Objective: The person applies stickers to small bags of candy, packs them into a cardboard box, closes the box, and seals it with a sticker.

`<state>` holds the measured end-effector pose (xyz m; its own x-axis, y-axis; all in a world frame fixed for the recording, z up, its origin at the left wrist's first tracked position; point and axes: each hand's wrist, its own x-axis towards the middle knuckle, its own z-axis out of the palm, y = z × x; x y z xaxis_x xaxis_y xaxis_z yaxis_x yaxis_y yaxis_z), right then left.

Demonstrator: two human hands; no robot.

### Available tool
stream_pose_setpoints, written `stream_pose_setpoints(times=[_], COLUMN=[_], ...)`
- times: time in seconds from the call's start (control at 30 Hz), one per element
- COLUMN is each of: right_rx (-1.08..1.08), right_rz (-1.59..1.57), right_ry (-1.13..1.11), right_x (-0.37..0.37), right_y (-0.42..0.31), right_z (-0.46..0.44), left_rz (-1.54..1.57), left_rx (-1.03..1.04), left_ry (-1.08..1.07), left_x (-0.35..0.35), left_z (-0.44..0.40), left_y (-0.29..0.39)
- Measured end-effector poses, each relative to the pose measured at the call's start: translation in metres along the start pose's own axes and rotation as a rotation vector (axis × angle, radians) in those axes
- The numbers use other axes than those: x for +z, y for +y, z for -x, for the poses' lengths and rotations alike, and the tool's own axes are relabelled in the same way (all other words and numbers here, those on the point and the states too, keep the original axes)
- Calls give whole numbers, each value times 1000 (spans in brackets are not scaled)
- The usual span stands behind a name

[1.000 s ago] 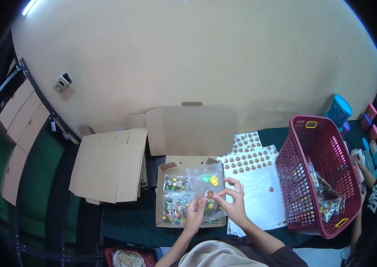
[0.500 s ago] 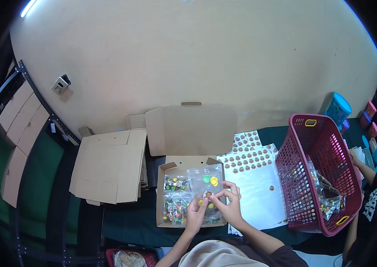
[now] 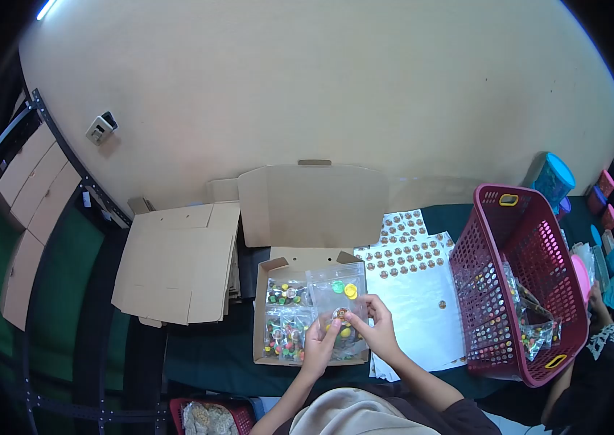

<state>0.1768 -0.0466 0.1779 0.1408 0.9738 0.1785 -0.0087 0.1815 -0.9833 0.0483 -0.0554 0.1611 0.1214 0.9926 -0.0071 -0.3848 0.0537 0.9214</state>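
Observation:
A clear zip bag (image 3: 325,288) with green and yellow round pieces inside lies over the right side of an open cardboard box (image 3: 258,332). My left hand (image 3: 317,348) grips its lower left part, thumb on the front. From the right, my right hand (image 3: 378,332) holds the bag too, fingers curled at its edge. Both thumbs meet at a small round brown sticker (image 3: 340,314) on the bag's front. More clear bags of colourful pieces (image 3: 286,335) fill the box's left side. Some of the held bag's lower part is hidden behind my hands.
Sheets of round stickers (image 3: 415,304) lie right of the box. Beyond them stands a tall maroon basket (image 3: 477,290) with filled bags inside. Flattened cardboard boxes (image 3: 169,264) are stacked left. Another person's hand (image 3: 598,299) shows at far right, near blue and pink containers.
My right fingers have come down and closed nearer the bag, while the thumbs stay on the sticker. At far right the other person's arm has drawn lower, and a pink item now shows.

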Motion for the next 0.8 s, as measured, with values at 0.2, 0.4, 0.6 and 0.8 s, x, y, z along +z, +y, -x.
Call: stream_pose_setpoints(times=[0.2, 0.4, 0.6, 0.8], right_rx=[80, -3, 88, 103], right_rz=[-100, 2, -157, -207], right_ry=[-66, 10, -11, -26], right_x=[0, 1, 3, 1], right_y=[4, 21, 13, 17], right_z=[-1, 0, -2, -2], left_rz=[-26, 10, -23, -86], left_rx=[-55, -74, -95, -69], left_ry=[-31, -58, -7, -16], left_x=[-5, -7, 0, -7], left_z=[2, -1, -2, -5], left_y=[-1, -7, -3, -14])
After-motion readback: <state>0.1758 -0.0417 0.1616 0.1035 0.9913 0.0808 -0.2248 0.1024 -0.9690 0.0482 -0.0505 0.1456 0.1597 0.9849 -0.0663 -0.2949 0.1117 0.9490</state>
